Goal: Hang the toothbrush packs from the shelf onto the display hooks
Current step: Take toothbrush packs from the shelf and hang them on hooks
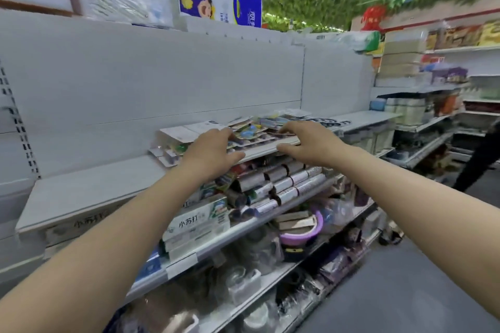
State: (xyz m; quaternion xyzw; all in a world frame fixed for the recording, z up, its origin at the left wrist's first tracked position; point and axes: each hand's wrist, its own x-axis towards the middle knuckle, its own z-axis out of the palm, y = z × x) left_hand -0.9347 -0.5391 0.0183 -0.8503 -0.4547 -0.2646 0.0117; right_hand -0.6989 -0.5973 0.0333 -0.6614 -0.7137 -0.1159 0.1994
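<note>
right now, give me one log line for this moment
stage: at shelf | left hand: on toothbrush packs, grip unclear | right hand: fingers flat on pile | toothbrush packs: piled on shelf | hung: none seen
</note>
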